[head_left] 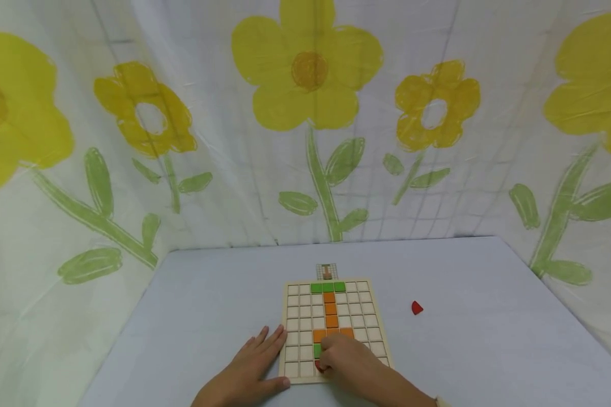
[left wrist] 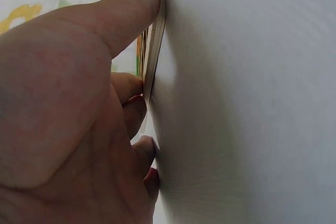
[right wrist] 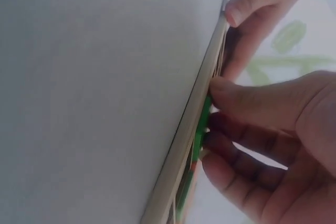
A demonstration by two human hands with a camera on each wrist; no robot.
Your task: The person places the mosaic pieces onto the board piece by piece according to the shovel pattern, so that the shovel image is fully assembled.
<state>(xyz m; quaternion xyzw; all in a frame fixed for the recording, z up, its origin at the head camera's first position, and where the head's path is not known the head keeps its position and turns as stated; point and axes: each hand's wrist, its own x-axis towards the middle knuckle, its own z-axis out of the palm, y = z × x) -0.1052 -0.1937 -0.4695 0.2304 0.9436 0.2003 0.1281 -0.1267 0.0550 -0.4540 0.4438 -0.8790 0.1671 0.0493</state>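
A wooden grid board (head_left: pixel 305 299) lies on the pale blue table (head_left: pixel 209 305). Green tiles (head_left: pixel 328 287) fill part of its far row, and an orange column (head_left: pixel 330 309) runs down to a green tile (head_left: pixel 317 350). My left hand (head_left: pixel 265 362) lies flat against the board's left edge, its thumb along the front edge (left wrist: pixel 155 51). My right hand (head_left: pixel 328 362) rests on the board's near rows, fingers curled on a small red piece (head_left: pixel 319 367). In the right wrist view its fingertips (right wrist: pixel 220 85) touch the green tile (right wrist: pixel 201 124).
A second red piece (head_left: pixel 416 308) lies on the table to the right of the board. A small picture card (head_left: pixel 327 272) sits just beyond the board's far edge. A flower-printed sheet (head_left: pixel 305 113) closes in the table at the back and sides.
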